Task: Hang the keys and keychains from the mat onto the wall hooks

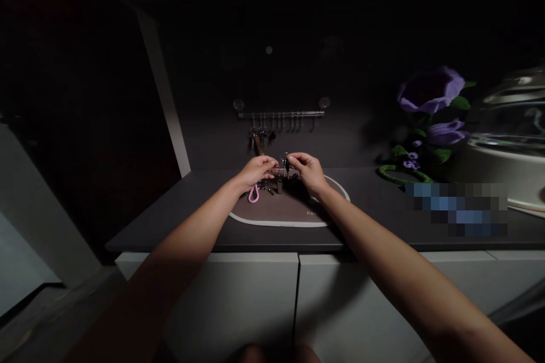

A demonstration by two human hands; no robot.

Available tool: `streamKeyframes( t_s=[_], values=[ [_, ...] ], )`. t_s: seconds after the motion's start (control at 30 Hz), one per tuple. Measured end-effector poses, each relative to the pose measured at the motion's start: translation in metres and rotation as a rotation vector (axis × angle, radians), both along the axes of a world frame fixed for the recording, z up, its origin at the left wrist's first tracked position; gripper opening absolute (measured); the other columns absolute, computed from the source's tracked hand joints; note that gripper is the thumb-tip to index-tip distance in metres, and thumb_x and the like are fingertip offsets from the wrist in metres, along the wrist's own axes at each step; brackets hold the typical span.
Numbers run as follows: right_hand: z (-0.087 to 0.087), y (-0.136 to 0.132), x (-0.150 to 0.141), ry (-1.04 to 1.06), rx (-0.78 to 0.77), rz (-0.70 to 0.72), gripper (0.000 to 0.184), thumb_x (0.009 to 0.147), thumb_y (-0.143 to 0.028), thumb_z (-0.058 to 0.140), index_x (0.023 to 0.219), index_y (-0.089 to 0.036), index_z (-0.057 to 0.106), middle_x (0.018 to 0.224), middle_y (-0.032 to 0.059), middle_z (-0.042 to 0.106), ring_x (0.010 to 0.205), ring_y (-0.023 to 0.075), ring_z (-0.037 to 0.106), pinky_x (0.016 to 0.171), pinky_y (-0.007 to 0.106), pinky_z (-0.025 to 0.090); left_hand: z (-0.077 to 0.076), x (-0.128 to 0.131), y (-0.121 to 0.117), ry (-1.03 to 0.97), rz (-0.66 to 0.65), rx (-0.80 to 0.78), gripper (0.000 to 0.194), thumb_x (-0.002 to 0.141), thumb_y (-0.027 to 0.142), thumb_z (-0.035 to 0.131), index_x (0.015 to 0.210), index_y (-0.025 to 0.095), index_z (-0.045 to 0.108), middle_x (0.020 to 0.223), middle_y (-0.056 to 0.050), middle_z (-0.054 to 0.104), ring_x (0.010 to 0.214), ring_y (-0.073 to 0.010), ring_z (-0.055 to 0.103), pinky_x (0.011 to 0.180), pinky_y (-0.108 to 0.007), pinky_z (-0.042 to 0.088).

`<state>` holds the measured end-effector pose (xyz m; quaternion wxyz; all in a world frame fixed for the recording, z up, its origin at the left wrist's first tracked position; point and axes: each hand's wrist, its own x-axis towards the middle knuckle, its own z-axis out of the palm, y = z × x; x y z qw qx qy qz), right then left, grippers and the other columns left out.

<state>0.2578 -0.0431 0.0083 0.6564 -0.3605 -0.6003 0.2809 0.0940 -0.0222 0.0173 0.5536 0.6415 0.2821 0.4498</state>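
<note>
Both hands are held close together above a brown oval mat point(255, 212) with a white rim. The fingertips of my left hand point(258, 169) are closed on a small bunch of keys point(280, 186), partly hidden by the fingers. My right hand point(309, 170) pinches a dark key point(286, 165) just right of that bunch. A pink loop strap point(254, 194) and a few metal keys point(267, 188) show below my left hand. In the dim light I cannot tell whether they hang from it or lie on the mat.
A clear hook rail point(281, 114) on the dark wall bears several key sets point(261, 137) at its left. Purple flowers point(432, 91) and a white container with a transparent dome point(511, 159) stand at the right of the dark counter point(170, 221). White cabinet doors point(238, 295) are below.
</note>
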Motion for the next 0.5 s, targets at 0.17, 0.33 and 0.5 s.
streamKeyframes(
  t_s=[0.17,0.33,0.5],
  values=[
    [-0.0006,0.0013,-0.0001,0.017,0.009,0.029,0.031,0.063,-0.044,0.067,0.079,-0.017,0.065,0.076,0.0009,0.063,0.071,0.0115,0.053,0.073,0.027,0.042,-0.0043,0.0012,0.0036,0.079,0.028,0.083,0.018,0.074,0.027,0.062,0.080,0.011,0.058,0.076,-0.001,0.058,0.068,-0.0072,0.055,0.060,-0.019,0.043],
    [0.0001,-0.0012,-0.0019,0.063,-0.011,0.100,0.028,0.064,-0.041,0.068,0.078,-0.018,0.063,0.077,0.0000,0.063,0.071,0.0106,0.053,0.074,0.027,0.043,-0.0069,0.0016,0.0052,0.111,0.034,0.142,0.025,0.069,0.034,0.065,0.080,0.012,0.059,0.073,-0.001,0.058,0.067,-0.0083,0.054,0.061,-0.021,0.042],
    [0.0011,-0.0045,-0.0039,0.098,-0.055,0.168,0.029,0.064,-0.043,0.067,0.079,-0.019,0.061,0.085,0.0018,0.065,0.075,0.0118,0.056,0.074,0.027,0.045,-0.0070,0.0016,0.0038,0.126,0.051,0.177,0.029,0.068,0.036,0.065,0.082,0.011,0.061,0.071,-0.001,0.058,0.066,-0.0088,0.053,0.060,-0.022,0.041]
  ],
)
